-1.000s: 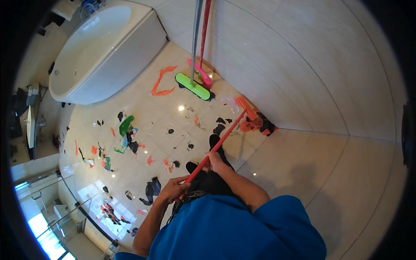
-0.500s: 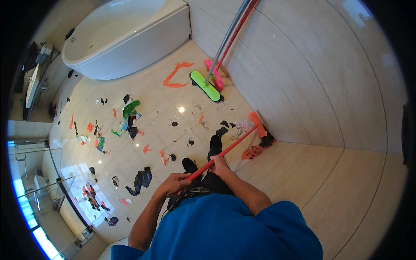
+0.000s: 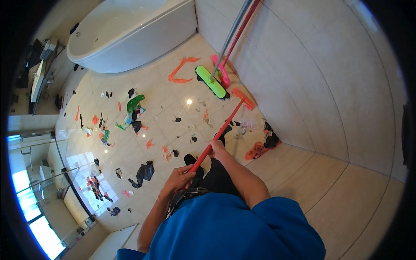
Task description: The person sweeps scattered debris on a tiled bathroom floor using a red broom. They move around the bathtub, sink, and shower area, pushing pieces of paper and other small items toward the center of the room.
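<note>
- A person in a blue shirt (image 3: 225,229) and dark shoes (image 3: 190,159) holds a red-handled broom (image 3: 225,125) slantwise over a tiled bathroom floor (image 3: 158,112) strewn with scraps.
- The left hand (image 3: 179,180), fingers curled, grips the near end of the handle, close to the waist.
- The right hand (image 3: 216,149) is closed around the same handle farther up, between the left hand and the orange broom head (image 3: 244,99).
- The broom head is near the foot of the wall (image 3: 299,65); whether it touches the floor cannot be told from this angle.
- Just beyond it, a green broom (image 3: 211,81) with a grey pole and a pink broom (image 3: 224,79) with a red pole stand side by side, heads down.
- Crumpled orange plastic (image 3: 256,151) and black plastic (image 3: 272,140) lie together in the corner at right.
- Elsewhere on the floor: an orange strip (image 3: 180,80), green plastic (image 3: 135,103) and a black bag (image 3: 146,172).
- A white bathtub (image 3: 130,50) is in the background.
</note>
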`<state>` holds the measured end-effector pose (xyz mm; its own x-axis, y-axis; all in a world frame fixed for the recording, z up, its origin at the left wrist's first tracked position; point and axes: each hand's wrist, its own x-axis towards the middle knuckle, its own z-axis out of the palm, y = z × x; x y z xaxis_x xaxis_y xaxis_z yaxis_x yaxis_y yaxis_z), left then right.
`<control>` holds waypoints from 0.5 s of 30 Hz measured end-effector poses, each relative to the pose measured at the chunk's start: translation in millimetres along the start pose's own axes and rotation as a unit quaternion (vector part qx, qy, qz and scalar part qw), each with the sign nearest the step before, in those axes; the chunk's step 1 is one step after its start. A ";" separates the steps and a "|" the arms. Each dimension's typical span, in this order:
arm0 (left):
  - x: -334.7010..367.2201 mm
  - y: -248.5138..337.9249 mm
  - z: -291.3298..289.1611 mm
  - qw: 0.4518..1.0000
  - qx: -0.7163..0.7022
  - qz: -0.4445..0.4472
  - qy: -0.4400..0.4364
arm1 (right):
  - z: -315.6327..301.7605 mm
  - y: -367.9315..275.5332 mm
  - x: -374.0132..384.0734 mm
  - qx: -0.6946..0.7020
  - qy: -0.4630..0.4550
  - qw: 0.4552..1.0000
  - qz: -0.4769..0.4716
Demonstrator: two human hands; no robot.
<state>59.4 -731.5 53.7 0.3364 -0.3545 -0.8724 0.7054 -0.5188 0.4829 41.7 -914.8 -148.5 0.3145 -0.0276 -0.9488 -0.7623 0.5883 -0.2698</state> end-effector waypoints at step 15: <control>-1.6 -15.5 -23.1 0.992 0.040 -0.041 -0.115 | -24.8 72.3 -30.0 0.154 0.047 0.987 0.020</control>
<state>62.4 -705.0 45.8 0.1222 -0.4711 -0.8736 0.6700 -0.6102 0.4228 -36.9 -891.5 -143.6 0.2236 -0.0661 -0.9724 -0.5601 0.8078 -0.1837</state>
